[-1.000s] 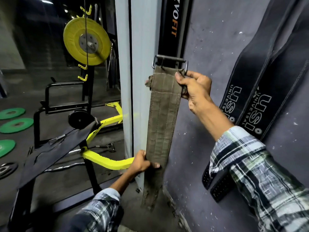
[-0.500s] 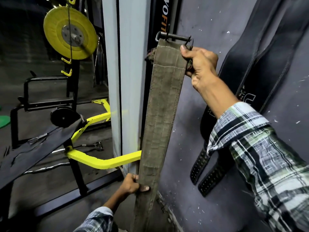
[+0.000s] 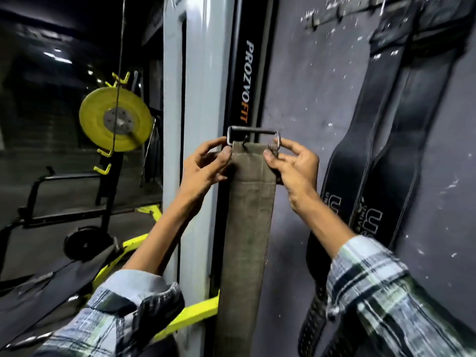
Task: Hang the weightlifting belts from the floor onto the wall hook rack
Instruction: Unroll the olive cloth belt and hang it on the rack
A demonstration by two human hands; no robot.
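An olive canvas belt [image 3: 247, 228] hangs straight down in front of me, its metal buckle [image 3: 253, 136] at the top. My left hand [image 3: 206, 167] pinches the belt's top left corner by the buckle. My right hand [image 3: 293, 163] pinches the top right corner at the buckle ring. High on the grey wall runs the hook rack [image 3: 342, 12], blurred. Two black leather belts [image 3: 381, 140] hang from it to the right of my hands.
A pale grey pillar [image 3: 198, 99] and a black machine upright [image 3: 244, 81] stand just left of the wall. Further left are a yellow weight plate [image 3: 116, 119], a yellow frame bar [image 3: 190, 318] near the floor and a dark bench pad [image 3: 51, 287].
My left hand has let go of the belt's lower part and come up to its top left corner. Both hands now hold the buckle end, and the rack has come into view.
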